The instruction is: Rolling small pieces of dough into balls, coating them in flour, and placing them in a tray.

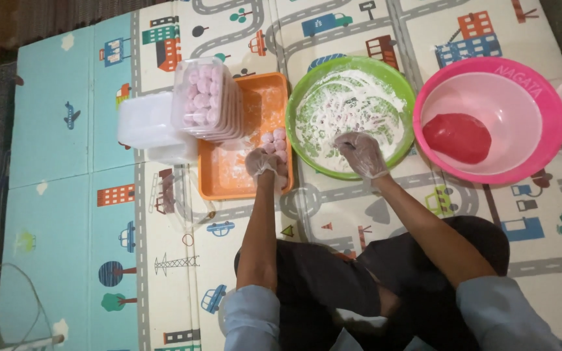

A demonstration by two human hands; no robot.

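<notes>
Resting on pink dough balls [277, 144], left hand [261, 162] curled; right hand [361, 153] fingers spread over floured green bowl [307, 84].

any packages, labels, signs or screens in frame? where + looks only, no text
Stack of clear plastic lidded trays: on the orange tray's upper left corner, rectangular, filled with pink balls.
Empty clear plastic containers: left of that stack on the mat, rectangular, whitish.
Raised lettering on the pink round basin's rim: upper right, pale on pink.
No screens or signs.

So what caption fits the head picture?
Gloved left hand sets pink balls in orange tray; right hand in floury green bowl.
</notes>
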